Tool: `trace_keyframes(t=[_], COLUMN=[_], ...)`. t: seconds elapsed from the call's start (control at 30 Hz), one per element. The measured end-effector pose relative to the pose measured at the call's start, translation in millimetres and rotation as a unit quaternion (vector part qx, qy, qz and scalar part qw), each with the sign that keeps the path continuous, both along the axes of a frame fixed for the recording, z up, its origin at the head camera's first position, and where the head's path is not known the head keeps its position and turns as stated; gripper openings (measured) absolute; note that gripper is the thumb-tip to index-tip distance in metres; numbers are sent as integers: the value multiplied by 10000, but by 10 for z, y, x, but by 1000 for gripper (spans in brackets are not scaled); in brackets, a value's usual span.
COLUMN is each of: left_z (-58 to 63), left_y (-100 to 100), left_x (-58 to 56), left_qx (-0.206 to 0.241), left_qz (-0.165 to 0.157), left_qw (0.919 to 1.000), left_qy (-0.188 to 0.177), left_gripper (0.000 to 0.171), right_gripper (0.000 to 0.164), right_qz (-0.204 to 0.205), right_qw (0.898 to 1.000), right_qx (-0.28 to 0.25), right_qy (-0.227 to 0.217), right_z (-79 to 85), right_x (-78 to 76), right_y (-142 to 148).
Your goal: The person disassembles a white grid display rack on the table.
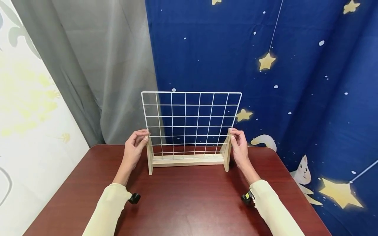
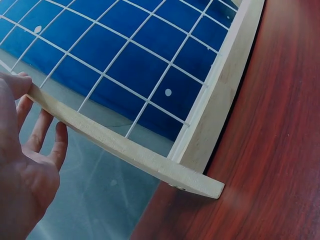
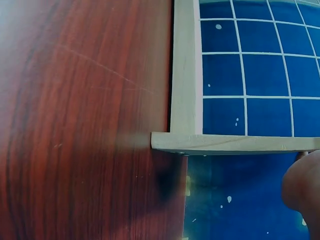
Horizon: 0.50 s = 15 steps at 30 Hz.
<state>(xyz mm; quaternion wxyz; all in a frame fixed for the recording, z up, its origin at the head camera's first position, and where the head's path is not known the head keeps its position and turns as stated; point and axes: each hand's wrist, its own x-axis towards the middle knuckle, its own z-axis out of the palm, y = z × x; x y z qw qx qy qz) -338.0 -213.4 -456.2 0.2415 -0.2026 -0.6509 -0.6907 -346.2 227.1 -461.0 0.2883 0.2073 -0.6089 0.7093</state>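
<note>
A white wire grid panel [image 1: 192, 114] stands upright in a pale wooden stand [image 1: 189, 161], leaning slightly back. The stand has a ledge along the bottom and a tapered upright at each end. My left hand [image 1: 136, 148] pinches the top of the left upright [image 2: 125, 147] between thumb and fingers, beside the wire frame. On the opposite end, my right hand [image 1: 240, 147] holds the top of the right upright [image 1: 226, 151] the same way. Only a small part of the right hand [image 3: 303, 187] shows in the right wrist view, where its fingertips are mostly hidden.
The stand rests near the back edge of a reddish-brown wooden table [image 1: 189, 200]. Behind it hang a grey curtain [image 1: 118, 65] and a dark blue curtain [image 1: 212, 49] with stars. A black device [image 1: 135, 198] sits at the left wrist, another [image 1: 247, 198] at the right.
</note>
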Motion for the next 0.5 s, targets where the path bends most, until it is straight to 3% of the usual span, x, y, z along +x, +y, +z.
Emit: trace_keyframes(t=[0.5], left_z=[4], left_y=[-96], left_x=[200], left_qx=[-350], left_qz=[-104], left_qw=[9993], left_qy=[75], left_gripper=[26], right_gripper=[29], right_qz=[68], right_qw=[9997], right_qx=[178], right_qy=[-167], right_z=[-3], right_x=[210], right_y=[-18])
